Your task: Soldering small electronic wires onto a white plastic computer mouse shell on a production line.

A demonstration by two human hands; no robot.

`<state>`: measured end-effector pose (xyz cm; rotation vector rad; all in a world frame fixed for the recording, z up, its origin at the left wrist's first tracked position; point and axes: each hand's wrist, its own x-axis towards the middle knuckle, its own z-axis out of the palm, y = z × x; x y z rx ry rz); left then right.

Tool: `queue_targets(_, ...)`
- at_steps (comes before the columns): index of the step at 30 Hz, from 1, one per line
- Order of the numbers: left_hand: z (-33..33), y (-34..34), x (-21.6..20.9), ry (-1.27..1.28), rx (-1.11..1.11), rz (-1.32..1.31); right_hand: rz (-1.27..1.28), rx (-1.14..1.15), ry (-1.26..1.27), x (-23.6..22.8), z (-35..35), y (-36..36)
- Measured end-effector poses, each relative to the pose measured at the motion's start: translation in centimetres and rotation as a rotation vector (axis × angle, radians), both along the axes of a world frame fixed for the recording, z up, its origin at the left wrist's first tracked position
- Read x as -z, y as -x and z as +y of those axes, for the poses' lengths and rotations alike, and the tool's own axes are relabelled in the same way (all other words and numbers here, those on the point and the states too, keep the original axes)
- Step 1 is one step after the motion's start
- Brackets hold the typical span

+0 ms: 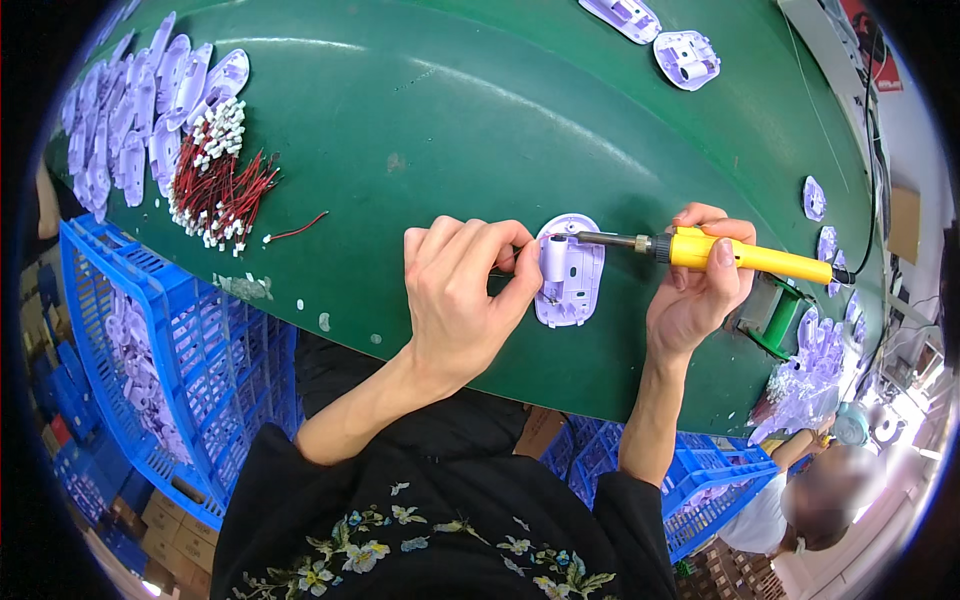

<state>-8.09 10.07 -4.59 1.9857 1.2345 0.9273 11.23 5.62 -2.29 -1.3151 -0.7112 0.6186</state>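
My right hand (705, 270) grips a yellow-handled soldering iron (755, 256) like a pen. The iron's metal tip reaches left onto the upper part of a lavender plastic shell (585, 290), which lies on the green table with its inner side up. At the shell's upper left edge, my left hand (468, 285) is pinched closed on what looks like a thin wire, mostly hidden by the fingers. Inside the shell are a rounded raised housing and small slots. Just right of my right wrist stands a green spool (775, 318).
Many lavender shells (140, 110) and a heap of red wires with white connectors (220, 180) lie at the left; one loose wire (296, 228) is nearer. Blue crates (180, 350) stand below the table edge. More shells (818, 345) lie right, near a co-worker (815, 500). A black cord (872, 170) trails from the iron.
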Motion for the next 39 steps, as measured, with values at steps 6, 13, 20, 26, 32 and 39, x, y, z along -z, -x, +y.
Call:
queue_targets(6, 0.0, 0.0, 0.2, -0.004, -0.01, -0.004, -0.002, 0.034, -0.004, -0.3, 0.1, -0.4)
queue_targets(13, 0.2, 0.0, -0.1, 0.001, 0.017, 0.011, 0.0, 0.024, -0.024, -0.3, 0.1, -0.6)
queue_targets(20, 0.1, 1.7, -2.3, 0.092, 0.076, -0.09, 0.014, 0.053, -0.061, -0.9, -0.1, -0.7)
queue_targets(26, 0.3, 12.6, -7.2, 0.015, -0.288, 0.081, 0.029, 0.076, -0.075, -1.9, -0.6, -0.8)
queue_targets(32, 0.2, 31.6, -10.6, -0.3, -1.006, 0.593, 0.028, 0.033, -0.046, -2.9, -0.4, -0.4)
queue_targets(39, 6.0, 32.2, -7.9, -0.512, -0.952, 1.005, 0.049, 0.015, -0.066, -3.0, -0.2, -0.4)
